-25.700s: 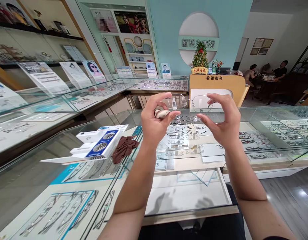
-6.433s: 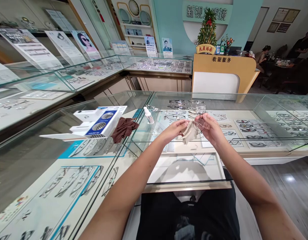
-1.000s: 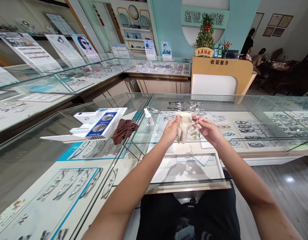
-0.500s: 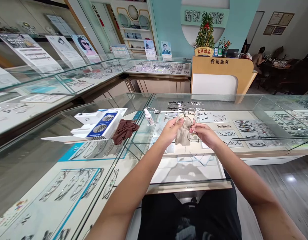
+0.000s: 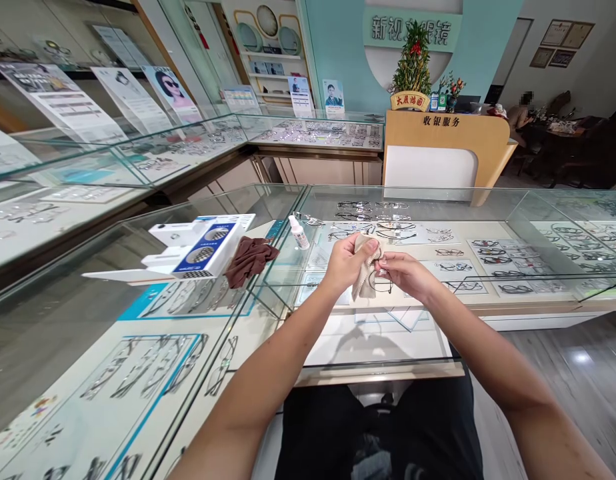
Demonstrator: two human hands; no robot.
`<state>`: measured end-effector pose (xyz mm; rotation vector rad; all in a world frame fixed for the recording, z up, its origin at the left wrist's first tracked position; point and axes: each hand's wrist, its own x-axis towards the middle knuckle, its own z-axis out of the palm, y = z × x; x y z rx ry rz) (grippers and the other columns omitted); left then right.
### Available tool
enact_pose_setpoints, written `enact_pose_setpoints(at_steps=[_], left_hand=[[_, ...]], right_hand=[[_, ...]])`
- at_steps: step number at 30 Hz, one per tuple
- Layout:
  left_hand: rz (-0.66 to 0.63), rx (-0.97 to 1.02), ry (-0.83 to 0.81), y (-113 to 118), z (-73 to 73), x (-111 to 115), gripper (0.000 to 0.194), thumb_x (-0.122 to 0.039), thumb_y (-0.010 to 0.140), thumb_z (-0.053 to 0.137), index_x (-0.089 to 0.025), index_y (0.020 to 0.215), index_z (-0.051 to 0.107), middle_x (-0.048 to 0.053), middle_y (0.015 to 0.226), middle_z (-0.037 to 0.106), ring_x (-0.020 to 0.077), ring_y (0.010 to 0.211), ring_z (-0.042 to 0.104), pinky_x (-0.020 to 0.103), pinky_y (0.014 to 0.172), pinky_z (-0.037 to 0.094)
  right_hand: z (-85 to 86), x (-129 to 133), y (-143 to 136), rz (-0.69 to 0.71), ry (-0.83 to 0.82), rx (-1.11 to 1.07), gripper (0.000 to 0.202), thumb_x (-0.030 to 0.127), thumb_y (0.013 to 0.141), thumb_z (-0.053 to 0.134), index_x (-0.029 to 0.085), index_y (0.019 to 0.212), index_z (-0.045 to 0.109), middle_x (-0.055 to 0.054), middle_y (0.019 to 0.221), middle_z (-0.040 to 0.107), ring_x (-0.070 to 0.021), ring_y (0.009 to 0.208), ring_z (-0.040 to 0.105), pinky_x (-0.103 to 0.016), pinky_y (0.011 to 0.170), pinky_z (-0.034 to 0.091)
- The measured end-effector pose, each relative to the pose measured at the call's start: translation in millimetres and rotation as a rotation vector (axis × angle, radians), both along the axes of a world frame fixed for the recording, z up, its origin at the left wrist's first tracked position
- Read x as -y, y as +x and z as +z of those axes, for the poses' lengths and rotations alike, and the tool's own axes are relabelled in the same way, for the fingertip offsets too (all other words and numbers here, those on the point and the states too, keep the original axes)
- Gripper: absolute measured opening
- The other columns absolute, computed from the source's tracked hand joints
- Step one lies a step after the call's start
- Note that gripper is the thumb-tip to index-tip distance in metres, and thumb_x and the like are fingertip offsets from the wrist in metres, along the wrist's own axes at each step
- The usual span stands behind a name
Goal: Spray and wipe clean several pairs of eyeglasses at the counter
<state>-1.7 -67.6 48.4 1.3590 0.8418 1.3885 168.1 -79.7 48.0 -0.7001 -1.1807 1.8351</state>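
Two hands (image 5: 344, 265) (image 5: 407, 272), two cloths (image 5: 364, 285) (image 5: 251, 261), one held pair of glasses (image 5: 383, 291).
From where I stand, I count one white bottle (image 5: 299, 233), one open box (image 5: 207, 255) and four hung picture frames (image 5: 557, 33).

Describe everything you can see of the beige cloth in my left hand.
The cloth is plain light beige and looks thin and soft. It is crumpled, with its lower part hanging in loose folds. Your left hand pinches its upper part, the thumb lying across it. It lies against the glasses, which your right hand holds beside it; whether the right fingertips touch it is unclear. It is held up over the glass counter.
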Motion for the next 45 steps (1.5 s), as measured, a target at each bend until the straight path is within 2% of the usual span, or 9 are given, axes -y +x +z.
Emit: enact_pose_setpoints(at_steps=[5,8,12,17,24,29,33,38,45], left_hand=[[-0.062,-0.050,-0.002,-12.6,0.6,-8.1,0.070,-0.086,0.073,0.079,-0.018,0.068,0.061,-0.002,0.060,0.057,0.0114,0.056,0.049,0.026,0.055,0.038],[-0.143,-0.049,0.001,-16.8,3.2,-9.7,0.062,-0.075,0.071,0.087,-0.018,0.076,0.063,-0.003,0.062,0.055,0.0101,0.056,0.046,0.024,0.055,0.036],[-0.197,-0.037,-0.040,-11.9,5.3,-6.1,0.058,-0.056,0.063,0.098,-0.017,0.093,0.067,-0.001,0.075,0.067,0.0137,0.067,0.059,0.025,0.062,0.047],[-0.048,-0.029,-0.044,-2.1,3.3,0.3,0.055,-0.051,0.057,0.101,-0.018,0.079,0.063,-0.003,0.067,0.063,0.0106,0.060,0.054,0.023,0.057,0.043],[0.117,-0.053,0.071,-0.8,0.8,1.3,0.063,-0.077,0.078,0.081,-0.020,0.067,0.058,-0.003,0.057,0.053,0.0102,0.054,0.044,0.026,0.053,0.035],[-0.084,-0.049,0.010,-12.7,3.7,-6.7,0.068,-0.084,0.076,0.077,-0.019,0.070,0.062,-0.001,0.059,0.058,0.0121,0.055,0.050,0.026,0.053,0.039],[-0.219,-0.048,-0.058,-15.9,6.5,-8.7,0.064,-0.071,0.066,0.093,-0.017,0.087,0.067,0.000,0.071,0.068,0.0139,0.064,0.060,0.025,0.059,0.047],[-0.072,-0.049,-0.020,-7.6,7.2,-3.3,0.060,-0.062,0.059,0.099,-0.017,0.078,0.065,-0.002,0.066,0.064,0.0111,0.059,0.055,0.023,0.055,0.044],[0.175,-0.007,0.069,-0.4,-0.5,-6.5,0.071,-0.084,0.076,0.077,-0.020,0.060,0.052,-0.003,0.053,0.050,0.0090,0.050,0.041,0.025,0.049,0.033]], right_hand=[[4.5,-5.2,8.7,-0.021,0.001,0.005,0.031,0.039,0.063,0.099,0.019,0.070,0.077,-0.001,0.078,0.073,-0.0138,0.074,0.063,-0.029,0.075,0.052],[6.3,-9.1,14.2,-0.041,0.025,0.024,0.030,0.038,0.066,0.098,0.019,0.071,0.076,-0.001,0.079,0.073,-0.0132,0.072,0.062,-0.029,0.073,0.051],[4.8,-8.3,13.4,-0.028,0.022,0.001,0.031,0.040,0.066,0.100,0.020,0.074,0.076,-0.001,0.081,0.073,-0.0129,0.073,0.063,-0.028,0.072,0.052],[0.7,-4.1,6.1,0.028,-0.001,-0.004,0.033,0.042,0.065,0.102,0.019,0.079,0.081,-0.001,0.082,0.074,-0.0133,0.076,0.065,-0.029,0.075,0.053],[0.0,-1.0,-0.1,0.086,0.001,-0.018,0.039,0.047,0.063,0.102,0.017,0.077,0.082,-0.001,0.077,0.073,-0.0135,0.075,0.067,-0.030,0.079,0.053],[4.2,-5.4,9.5,0.017,0.030,0.002,0.035,0.045,0.065,0.101,0.018,0.076,0.081,0.000,0.079,0.073,-0.0111,0.072,0.063,-0.027,0.070,0.050],[4.8,-10.4,14.1,-0.023,0.005,-0.025,0.035,0.042,0.063,0.102,0.018,0.073,0.078,0.000,0.077,0.072,-0.0101,0.068,0.062,-0.025,0.065,0.050],[0.8,-6.6,5.1,-0.021,-0.012,-0.040,0.035,0.040,0.063,0.102,0.017,0.078,0.080,-0.001,0.081,0.074,-0.0119,0.073,0.066,-0.026,0.071,0.055],[-5.7,1.3,-9.3,0.002,0.039,0.001,0.039,0.050,0.066,0.100,0.019,0.079,0.078,-0.001,0.082,0.074,-0.0147,0.080,0.067,-0.031,0.082,0.056]])
